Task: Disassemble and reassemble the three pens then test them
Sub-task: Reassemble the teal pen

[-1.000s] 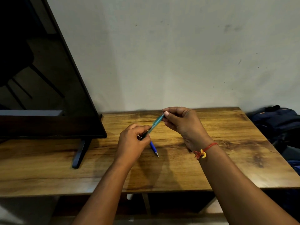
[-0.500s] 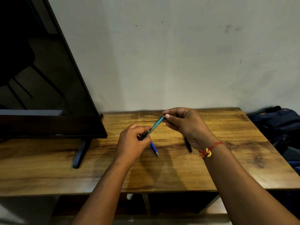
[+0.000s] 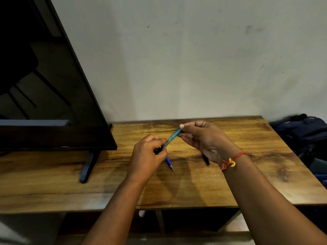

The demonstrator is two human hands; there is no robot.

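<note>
Teal pen (image 3: 172, 137) is up off the surface (image 3: 247, 183), slung between both hands, its long axis slanting from low at the left hand (image 3: 146, 156) up and away to the right hand (image 3: 203, 138). Left curls round the dark grip end; right pinches the far end. Any twist or pull should run along that slant. Blue pen (image 3: 169, 162) and black pen (image 3: 206, 160) lie underneath.

- Right hand (image 3: 203, 140), pinching teal pen (image 3: 172, 137): wrist has drifted rightward.
- Black pen (image 3: 206, 160) on table (image 3: 247, 183) now uncovered beside wrist; mostly hidden before.
</note>
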